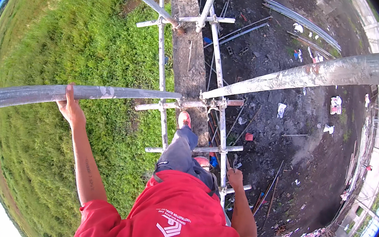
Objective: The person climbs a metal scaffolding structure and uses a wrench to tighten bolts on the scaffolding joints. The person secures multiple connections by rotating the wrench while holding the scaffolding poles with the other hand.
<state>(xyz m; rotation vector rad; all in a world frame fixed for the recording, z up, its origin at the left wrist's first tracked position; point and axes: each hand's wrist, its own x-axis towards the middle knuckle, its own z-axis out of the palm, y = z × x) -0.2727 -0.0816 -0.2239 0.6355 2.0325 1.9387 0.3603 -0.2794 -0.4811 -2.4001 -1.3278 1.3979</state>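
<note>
1. Head view: left hand (71, 108) reaches out to the person's left, grip closed over a horizontal grey scaffold tube (60, 93); thumb and fingers wrap its top edge.
2. That tube's long axis runs left-right, bowed by the lens, from the left rim to a coupler (201, 102) at centre. Grey metal, patchy pale smears, dull finish.
3. Right hand (235, 178) is low, right of centre, grip closed round a thin upright pole (221, 165) of the scaffold, just above a short cross rung (237, 189).
4. Upright pole's long axis runs up-down in the picture, from the top centre to beside the red shirt (173, 216). Pale grey, thin, with short cross rungs clamped at intervals.
5. A second, thicker tube (318, 72) slants from the coupler up to the right rim, whitish with rust spots.
6. A parallel upright pole (162, 68) stands just left of the first one.
7. Grey trouser leg (178, 152) and a red shoe (184, 119) sit between the two uprights, the shoe near the coupler level.
8. Far below: grass (52, 40) at left, a concrete strip (186, 47) in the centre, dark soil (291, 140) at right with scattered paper scraps, rods and a pipe bundle (301, 21).
9. Shirt and leg hide the lower scaffold.
</note>
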